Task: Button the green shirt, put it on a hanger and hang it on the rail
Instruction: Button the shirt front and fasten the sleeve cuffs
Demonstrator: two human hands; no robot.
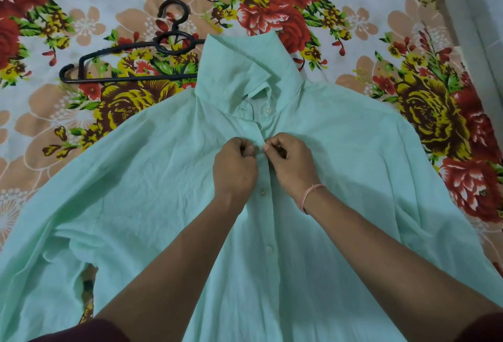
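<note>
Softly, evenly lit, a little dim and cool. Faint diffuse shadows at centre frame. Mildly soft throughout; bowed by wide-angle distortion toward the edges.

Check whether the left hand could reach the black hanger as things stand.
Probably yes. The hanger lies on the floral sheet up-left of the left hand, one end under the green shirt collar. That hand pinches the shirt front and must let go first.

Mint-green shirt [152, 178], black hanger [114, 61], red-and-yellow floral bedsheet [408, 42], pink wrist thread [309, 196]
</note>
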